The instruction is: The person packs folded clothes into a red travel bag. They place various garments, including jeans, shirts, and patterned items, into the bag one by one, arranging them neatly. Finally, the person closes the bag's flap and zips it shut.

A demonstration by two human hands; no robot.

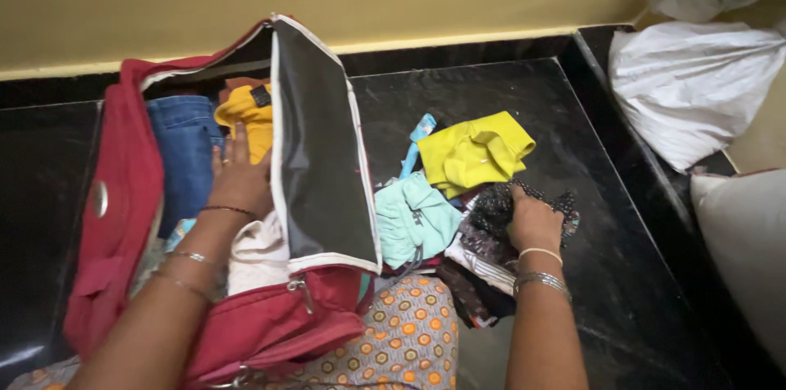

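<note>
Two hands work over the black floor (524, 95): inside the open red bag (123, 193) by its left edge, the left hand (240, 181) lies flat, fingers apart, on folded clothes (246, 116); the right hand (534, 222) clamps a dark patterned garment (499, 206) beside a yellow garment (475, 153)

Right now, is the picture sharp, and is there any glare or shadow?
Head view: mostly sharp and evenly lit; pale glare streaks the glossy black floor at lower left; the white sacks look nearly washed out; the left hand lies in dimmer light inside the red bag; the right hand casts little shadow.
</note>
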